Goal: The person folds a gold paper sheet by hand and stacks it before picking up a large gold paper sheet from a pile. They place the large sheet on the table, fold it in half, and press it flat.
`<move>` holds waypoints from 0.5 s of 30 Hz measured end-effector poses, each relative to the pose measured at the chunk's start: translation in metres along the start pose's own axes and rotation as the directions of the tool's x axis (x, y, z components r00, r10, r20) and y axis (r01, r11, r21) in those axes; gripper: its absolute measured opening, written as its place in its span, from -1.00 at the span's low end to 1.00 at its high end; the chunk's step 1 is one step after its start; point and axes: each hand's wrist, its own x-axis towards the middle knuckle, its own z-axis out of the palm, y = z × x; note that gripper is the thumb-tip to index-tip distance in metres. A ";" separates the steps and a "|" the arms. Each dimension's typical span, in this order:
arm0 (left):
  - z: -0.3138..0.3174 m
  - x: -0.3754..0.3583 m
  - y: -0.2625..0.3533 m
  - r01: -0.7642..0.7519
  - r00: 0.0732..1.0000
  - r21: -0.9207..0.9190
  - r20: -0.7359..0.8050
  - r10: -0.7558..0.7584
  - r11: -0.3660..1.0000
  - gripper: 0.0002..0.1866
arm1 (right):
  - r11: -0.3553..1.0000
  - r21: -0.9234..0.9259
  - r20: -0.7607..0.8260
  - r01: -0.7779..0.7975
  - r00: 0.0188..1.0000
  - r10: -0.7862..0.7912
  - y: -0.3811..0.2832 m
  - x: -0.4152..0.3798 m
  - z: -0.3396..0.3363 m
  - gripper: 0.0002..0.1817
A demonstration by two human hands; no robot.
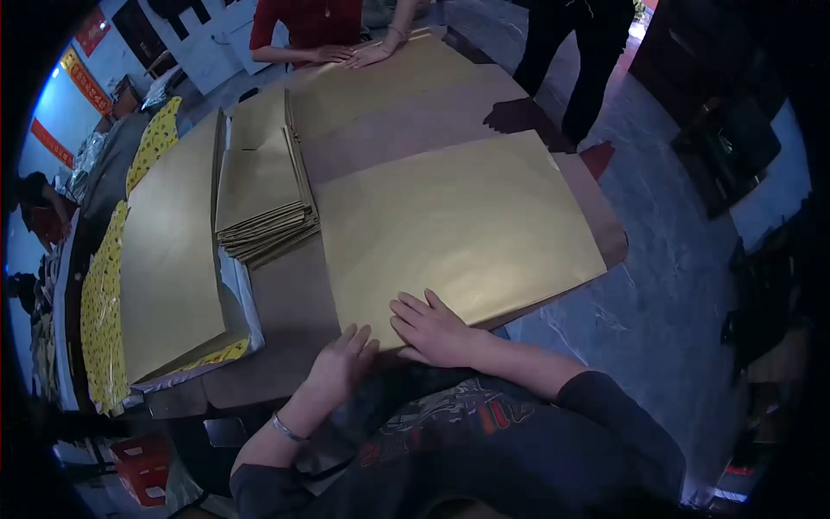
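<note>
Both hands lie flat with fingers spread, gripping nothing: the right hand (pixel 430 329) presses the near edge of a large gold paper sheet (pixel 450 229) at frame centre, the left hand (pixel 343 362) rests just beside it on the brown surface (pixel 290 303). A stack of folded gold sheets (pixel 262 203) sits left of centre. Another person's hands (pixel 350 54) press gold paper at the top.
</note>
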 end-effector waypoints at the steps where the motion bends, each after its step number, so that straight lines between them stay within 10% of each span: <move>1: 0.001 -0.002 -0.001 -0.044 0.996 0.060 -0.071 0.048 0.997 -0.68 | 0.998 -0.054 -0.013 0.015 1.000 -0.016 -0.002 0.003 0.002 -0.35; 15: 0.028 0.012 0.012 -0.010 0.990 0.458 -0.122 0.074 0.889 -0.71 | 0.979 -0.154 0.160 0.135 0.981 -0.110 -0.004 0.003 -0.024 -0.69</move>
